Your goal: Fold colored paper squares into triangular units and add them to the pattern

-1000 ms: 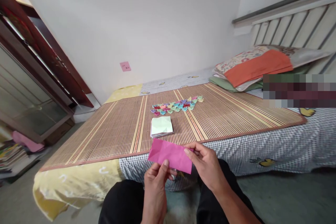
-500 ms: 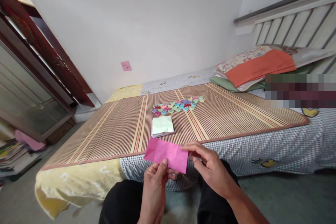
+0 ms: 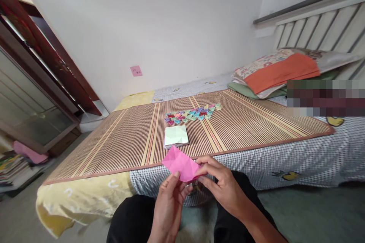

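Observation:
A creased sheet of pink paper (image 3: pixel 182 164) is held up between my two hands, over the near edge of the bed. My left hand (image 3: pixel 170 197) pinches its lower edge, thumb on the front and fingers behind. At the right edge, my right hand (image 3: pixel 219 180) closes thumb and fingers on the paper. Just beyond it lies a stack of square paper (image 3: pixel 176 135) with a creased pale green sheet on top. Farther back, several small folded paper pieces (image 3: pixel 194 114) in many colours sit in slanting rows.
A striped bamboo mat (image 3: pixel 114 144) covers most of the bed. Pillows (image 3: pixel 282 70) are piled at the right by the headboard (image 3: pixel 319 26). A pink note (image 3: pixel 136 71) is on the white wall. Books (image 3: pixel 17 171) lie stacked at the far left.
The pink paper has gone from a flat rectangle to an angled shape with a point at the top. My right hand has moved slightly down and now grips its right edge.

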A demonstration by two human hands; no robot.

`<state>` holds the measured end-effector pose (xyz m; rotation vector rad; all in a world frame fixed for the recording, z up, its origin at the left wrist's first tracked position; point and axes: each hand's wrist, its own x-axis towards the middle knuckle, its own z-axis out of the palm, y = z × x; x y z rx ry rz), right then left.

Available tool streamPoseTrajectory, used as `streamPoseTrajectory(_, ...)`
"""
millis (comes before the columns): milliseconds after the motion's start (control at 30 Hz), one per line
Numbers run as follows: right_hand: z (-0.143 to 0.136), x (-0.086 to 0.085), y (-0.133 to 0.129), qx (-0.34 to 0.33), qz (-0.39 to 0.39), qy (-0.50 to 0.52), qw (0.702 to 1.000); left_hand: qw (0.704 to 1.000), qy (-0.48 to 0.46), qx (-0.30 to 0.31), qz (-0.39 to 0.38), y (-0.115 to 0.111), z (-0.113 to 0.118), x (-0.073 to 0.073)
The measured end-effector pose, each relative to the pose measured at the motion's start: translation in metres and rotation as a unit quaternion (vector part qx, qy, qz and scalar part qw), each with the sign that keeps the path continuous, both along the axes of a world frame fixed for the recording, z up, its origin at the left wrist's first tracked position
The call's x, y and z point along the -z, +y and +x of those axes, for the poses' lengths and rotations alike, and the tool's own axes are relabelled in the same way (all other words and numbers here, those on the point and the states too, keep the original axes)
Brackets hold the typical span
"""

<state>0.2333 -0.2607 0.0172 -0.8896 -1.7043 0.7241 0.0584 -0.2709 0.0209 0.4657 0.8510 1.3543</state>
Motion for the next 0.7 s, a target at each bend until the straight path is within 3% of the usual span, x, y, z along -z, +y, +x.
streamPoseTrajectory(300,-0.018,0.005,-0.002,0.113,-0.041,0.041,0.992,0.996,0.044,-0.009,0.076,-0.008,0.007,0.004)
streamPoseTrajectory(700,-0.025,0.004,-0.005,0.127,-0.061,0.032,0.990,0.998,0.028,-0.010,0.054,-0.005,0.013,0.008)
